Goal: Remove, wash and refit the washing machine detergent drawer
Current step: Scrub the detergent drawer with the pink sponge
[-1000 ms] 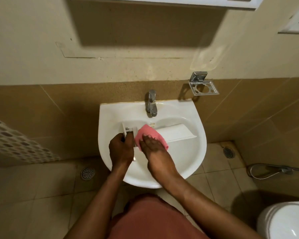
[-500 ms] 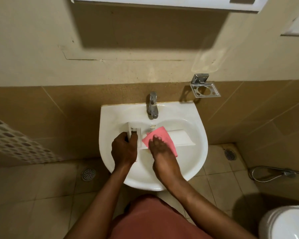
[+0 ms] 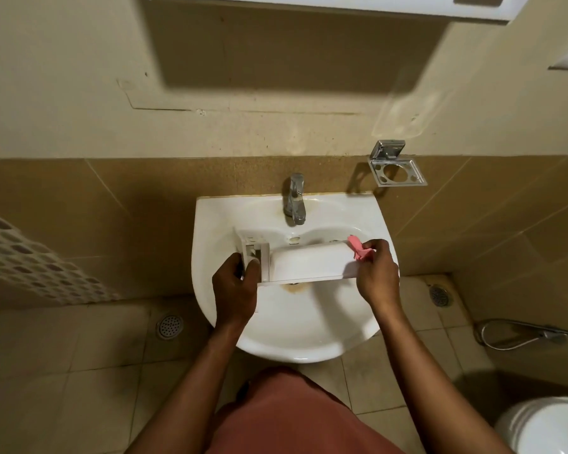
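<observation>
Drawer [image 3: 309, 262] gripped at both ends — left hand [image 3: 233, 286], right hand [image 3: 377, 273] with cloth [image 3: 356, 249]

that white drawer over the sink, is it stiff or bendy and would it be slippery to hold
Probably stiff: the drawer spans straight between the left hand and right hand without sagging. Likely light, since fingers at each end hold it over the sink. Its glossy plastic may be slippery, more so if wet; wetness cannot be seen.
</observation>
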